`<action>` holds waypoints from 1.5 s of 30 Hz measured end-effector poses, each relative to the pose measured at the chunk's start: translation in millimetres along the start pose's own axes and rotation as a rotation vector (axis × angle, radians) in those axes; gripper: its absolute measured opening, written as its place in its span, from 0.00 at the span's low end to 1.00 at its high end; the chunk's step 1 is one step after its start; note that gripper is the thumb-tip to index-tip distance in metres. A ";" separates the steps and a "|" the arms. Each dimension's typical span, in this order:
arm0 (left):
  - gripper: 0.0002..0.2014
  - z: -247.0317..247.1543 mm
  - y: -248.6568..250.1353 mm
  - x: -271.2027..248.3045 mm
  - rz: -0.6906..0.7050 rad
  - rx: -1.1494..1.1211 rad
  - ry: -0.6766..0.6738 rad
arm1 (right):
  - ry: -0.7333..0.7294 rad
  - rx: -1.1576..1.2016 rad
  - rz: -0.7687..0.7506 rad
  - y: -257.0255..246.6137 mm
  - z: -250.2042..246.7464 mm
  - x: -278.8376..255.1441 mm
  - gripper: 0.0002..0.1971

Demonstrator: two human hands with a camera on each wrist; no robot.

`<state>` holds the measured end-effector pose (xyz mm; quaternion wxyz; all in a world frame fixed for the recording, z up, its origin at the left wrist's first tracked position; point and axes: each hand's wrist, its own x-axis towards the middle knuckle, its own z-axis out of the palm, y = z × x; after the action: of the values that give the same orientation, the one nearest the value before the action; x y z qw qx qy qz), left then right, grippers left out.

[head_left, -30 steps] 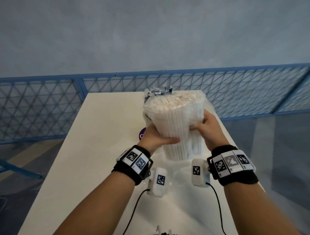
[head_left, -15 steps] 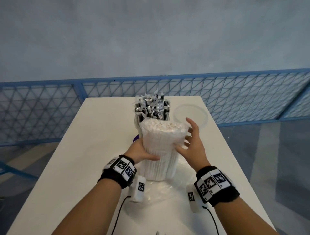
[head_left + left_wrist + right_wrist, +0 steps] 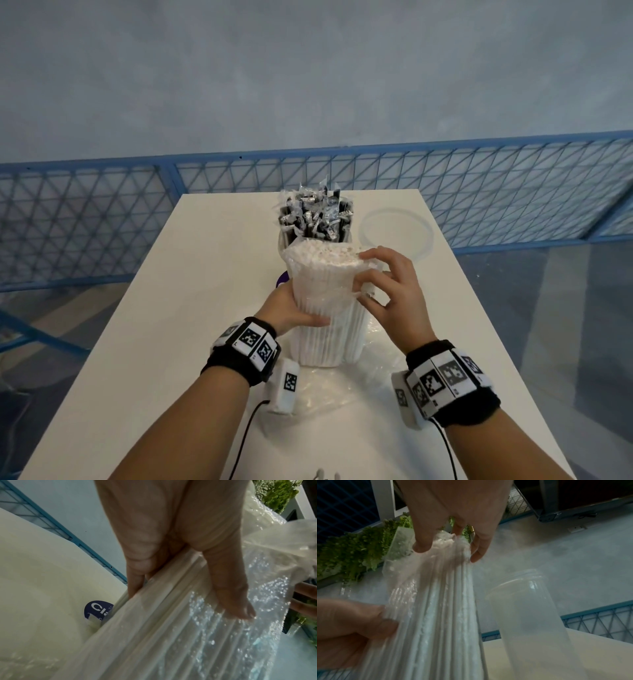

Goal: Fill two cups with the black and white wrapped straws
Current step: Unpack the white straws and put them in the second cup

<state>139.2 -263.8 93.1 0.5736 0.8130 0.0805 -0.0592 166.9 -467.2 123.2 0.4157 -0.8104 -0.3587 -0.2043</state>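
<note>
White table [image 3: 191, 308] holds straw-filled cup [image 3: 283, 238], empty cup [image 3: 429, 229]; crumpled plastic wrap [image 3: 342, 389].

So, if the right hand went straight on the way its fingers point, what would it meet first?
The bundle of white straws: the right hand points leftward at its bagged top end, and its fingers seem to touch the plastic there. The left hand grips the bundle lower down.

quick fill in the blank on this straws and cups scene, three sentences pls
The left hand grips the bundle of white wrapped straws in a clear plastic bag, standing ____ on the white table.
The clear cup behind the bundle holds ____ wrapped straws.
The clear plastic cup right of the bundle, beyond the right hand, is ____.
Missing words: upright; black; empty.
</note>
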 end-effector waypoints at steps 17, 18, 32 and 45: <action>0.36 3.7 4.4 -13.3 0.023 0.055 0.003 | 0.307 0.549 0.480 -35.7 -28.1 76.7 0.16; 0.36 4.1 3.5 -13.7 0.018 0.046 0.008 | 0.293 0.506 0.449 -38.0 -28.1 73.7 0.15; 0.32 10.4 8.5 -21.4 0.060 0.065 0.054 | -0.576 -0.362 0.054 -64.2 -32.9 80.5 0.16; 0.29 10.0 11.6 -20.4 0.115 0.123 -0.024 | -1.018 -0.414 0.145 -73.1 -38.4 93.2 0.36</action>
<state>121.5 -278.3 104.3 0.5258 0.8493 0.0233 -0.0408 172.2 -431.3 242.4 0.0350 -0.8943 -0.4098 0.1762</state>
